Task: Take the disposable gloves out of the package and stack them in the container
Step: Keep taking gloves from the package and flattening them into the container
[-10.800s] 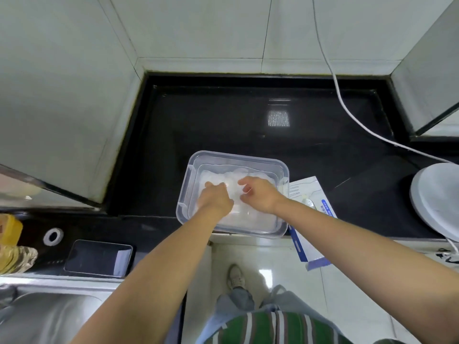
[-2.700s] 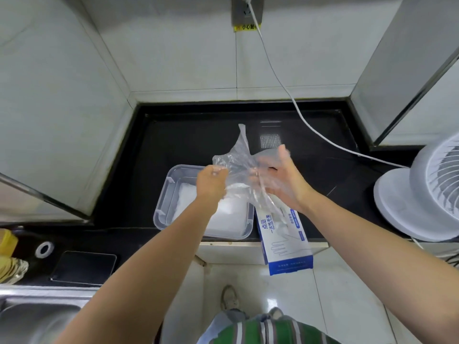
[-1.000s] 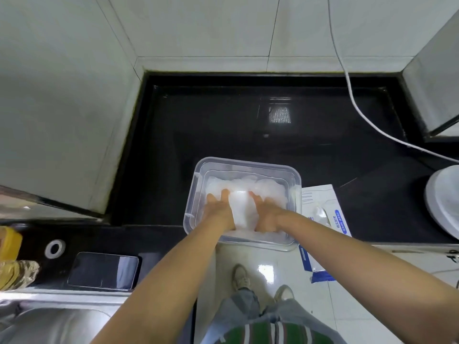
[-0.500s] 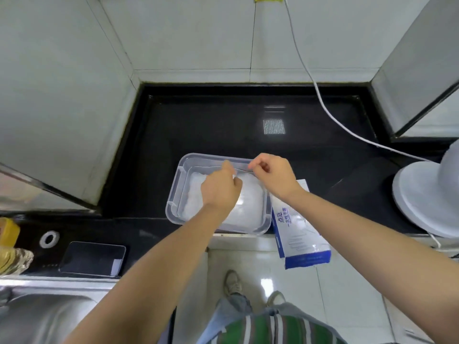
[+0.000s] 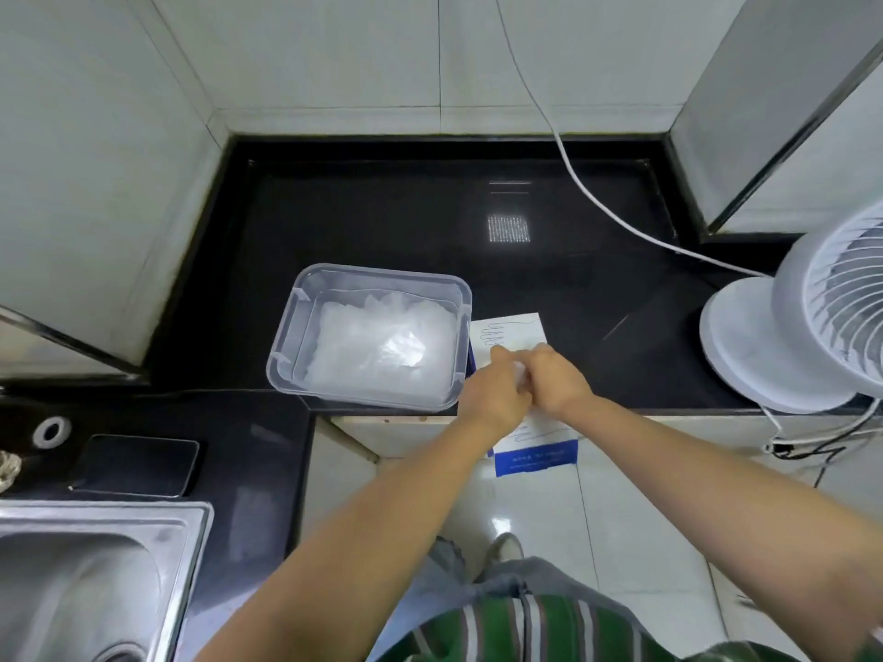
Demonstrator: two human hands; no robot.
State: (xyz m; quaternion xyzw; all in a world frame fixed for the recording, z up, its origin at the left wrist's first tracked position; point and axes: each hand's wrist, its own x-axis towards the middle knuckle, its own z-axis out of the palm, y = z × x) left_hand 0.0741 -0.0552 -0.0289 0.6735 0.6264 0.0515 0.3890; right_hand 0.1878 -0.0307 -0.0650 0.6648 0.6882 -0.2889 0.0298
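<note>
Two hands meet over the glove package (image 5: 513, 329): left hand (image 5: 497, 394) and right hand (image 5: 556, 382), knuckles touching, both on top of the package's middle. We see the fingers of both bent down toward the package face. A pale bit shows between them, but we cannot tell if either hand pinches a glove or just presses the package.

The package lies flat just right of the container (image 5: 286, 341), touching or nearly touching its right wall. Its blue end hangs past the front edge of the black countertop (image 5: 382, 222).

The container is clear plastic and open, and sits near the counter's front edge. We see a stack of clear gloves (image 5: 382, 346) lying inside it, covering most of the bottom.

A white fan (image 5: 788, 336) stands at the right end of the counter, well apart from the hands, and a white cable (image 5: 597, 203) runs down the wall and across the counter to it. On the lower counter at left there is a dark phone (image 5: 136, 465), with a steel sink (image 5: 95, 566) in front of it.
</note>
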